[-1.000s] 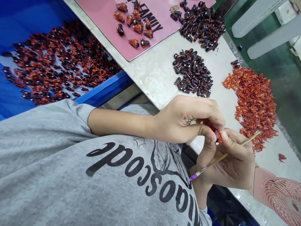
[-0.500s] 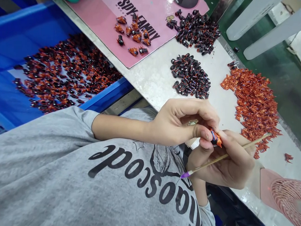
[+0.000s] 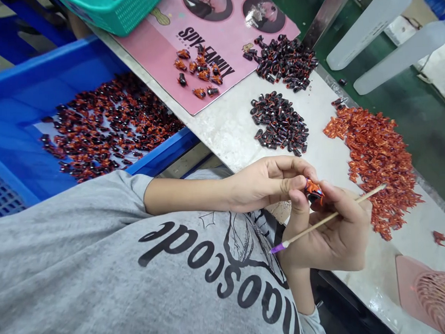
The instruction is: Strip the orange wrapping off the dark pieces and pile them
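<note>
My left hand (image 3: 267, 182) reaches in from the left and pinches a small orange and black piece (image 3: 313, 190) between thumb and fingertips. My right hand (image 3: 336, 233) is curled just below it, its thumb and forefinger also touching the piece. A thin wooden brush with a purple tip (image 3: 319, 223) lies across the right hand's fingers, tip pointing toward my grey shirt. Both hands hover at the near edge of the white table (image 3: 228, 123).
Two heaps of black pieces (image 3: 279, 121) (image 3: 282, 57) and a wide heap of orange pieces (image 3: 377, 156) lie on the table. A pink board (image 3: 160, 52) carries several joined pieces. A blue crate (image 3: 23, 96) holds many more. A teal basket (image 3: 111, 10) and a pink fan (image 3: 431, 291) sit at the edges.
The view has tipped upward, so the table and crate sit lower in frame. The piece has turned between my fingertips and now shows its orange top. The brush tip swung slightly left.
</note>
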A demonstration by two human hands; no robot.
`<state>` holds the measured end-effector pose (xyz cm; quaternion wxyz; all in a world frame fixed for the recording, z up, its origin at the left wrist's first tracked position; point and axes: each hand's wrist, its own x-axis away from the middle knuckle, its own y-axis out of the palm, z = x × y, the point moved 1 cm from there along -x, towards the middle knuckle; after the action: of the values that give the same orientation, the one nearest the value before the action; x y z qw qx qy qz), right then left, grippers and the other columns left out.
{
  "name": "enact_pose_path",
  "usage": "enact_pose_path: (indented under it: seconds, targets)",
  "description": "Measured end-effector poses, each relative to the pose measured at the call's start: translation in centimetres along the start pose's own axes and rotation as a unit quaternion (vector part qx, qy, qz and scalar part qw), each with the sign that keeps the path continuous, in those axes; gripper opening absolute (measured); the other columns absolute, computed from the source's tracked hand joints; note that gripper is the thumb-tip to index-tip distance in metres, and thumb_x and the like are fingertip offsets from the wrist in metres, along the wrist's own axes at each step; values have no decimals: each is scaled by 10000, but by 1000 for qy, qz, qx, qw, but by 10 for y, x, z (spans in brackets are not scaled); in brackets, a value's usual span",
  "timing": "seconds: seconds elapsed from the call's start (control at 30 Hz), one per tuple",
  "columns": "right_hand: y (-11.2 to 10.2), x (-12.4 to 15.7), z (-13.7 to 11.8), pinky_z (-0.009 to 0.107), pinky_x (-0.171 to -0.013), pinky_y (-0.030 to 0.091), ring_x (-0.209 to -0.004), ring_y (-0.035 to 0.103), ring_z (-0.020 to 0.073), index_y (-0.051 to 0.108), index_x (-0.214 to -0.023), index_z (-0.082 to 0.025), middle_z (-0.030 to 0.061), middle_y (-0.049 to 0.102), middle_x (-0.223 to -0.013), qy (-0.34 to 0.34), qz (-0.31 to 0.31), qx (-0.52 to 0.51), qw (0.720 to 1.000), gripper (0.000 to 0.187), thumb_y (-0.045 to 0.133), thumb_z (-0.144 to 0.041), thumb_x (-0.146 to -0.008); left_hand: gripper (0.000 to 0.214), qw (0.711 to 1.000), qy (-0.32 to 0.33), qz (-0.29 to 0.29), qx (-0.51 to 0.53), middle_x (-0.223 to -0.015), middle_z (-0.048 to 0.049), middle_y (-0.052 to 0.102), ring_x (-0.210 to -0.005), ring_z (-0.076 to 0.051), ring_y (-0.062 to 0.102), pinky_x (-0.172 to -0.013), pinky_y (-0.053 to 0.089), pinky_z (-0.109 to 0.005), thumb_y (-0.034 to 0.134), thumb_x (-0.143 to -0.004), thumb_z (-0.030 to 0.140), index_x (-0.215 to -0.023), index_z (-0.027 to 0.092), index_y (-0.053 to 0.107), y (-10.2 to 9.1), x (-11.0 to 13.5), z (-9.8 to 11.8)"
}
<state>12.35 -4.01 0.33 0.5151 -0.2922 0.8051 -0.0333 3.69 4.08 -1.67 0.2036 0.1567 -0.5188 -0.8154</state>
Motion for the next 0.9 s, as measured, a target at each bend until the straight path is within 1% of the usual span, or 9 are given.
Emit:
enact_pose_path:
  seconds: [0.07,0.13,0.3,0.47,0.67,0.73,0.8,0.9]
  targets:
    - [0,-1,0,268,-616,547,-757,635,134,693,-1137,-201,19,700,-919,-3,-5,10,1000,347,804,-220,-809,281,999,-22,1,29,-770,38,679,-698,-33,631,-672,503,-124,934,-631,201,-817,159,729,1,0,-1]
    - [-1,-2,-1,268,-618,543,-754,631,132,697,-1144,-196,24,708,-924,-9,-6,11,1000,365,814,-210,-798,240,999,-32,4,41,-755,41,681,-685,-28,633,-659,497,-121,914,-671,219,-819,161,734,2,0,-1]
    - [-2,-5,-2,266,-604,531,-726,611,126,704,-1129,-197,18,705,-893,-11,-2,10,1000,356,821,-241,-796,230,999,-34,13,35,-768,42,688,-692,-32,648,-657,497,-128,909,-680,224,-821,166,737,3,-1,-1]
    - [-3,-6,-3,264,-606,538,-729,609,126,697,-1152,-202,15,692,-886,-14,-8,8,1000,366,810,-241,-806,316,1000,-18,0,23,-776,37,688,-707,-34,640,-670,491,-123,953,-587,179,-815,158,735,3,-1,1]
    - [-5,-6,-2,279,-633,547,-742,620,133,680,-1200,-220,21,698,-911,-26,-12,8,1000,400,798,-239,-818,365,1000,-6,-10,-3,-783,23,693,-733,-61,639,-707,509,-158,969,-529,147,-793,154,717,6,-2,4]
    - [-6,-7,-2,274,-634,540,-750,621,132,677,-1211,-216,26,699,-921,-34,-17,12,999,399,789,-253,-829,369,1000,1,-15,-7,-784,25,693,-734,-64,641,-707,511,-163,969,-530,152,-797,156,714,7,-2,4]
    - [-6,-9,-2,278,-639,541,-764,626,137,682,-1200,-203,33,699,-913,-51,-25,18,998,362,758,-301,-860,372,1000,9,-17,-19,-783,28,694,-730,-60,639,-701,508,-159,969,-537,162,-804,156,709,6,-2,4]
    - [-6,-12,-4,282,-634,535,-740,623,133,707,-1100,-184,22,684,-825,-75,-36,28,996,242,692,-338,-914,375,999,10,-15,-50,-749,32,685,-695,-54,630,-686,503,-159,969,-560,227,-791,148,684,6,0,4]
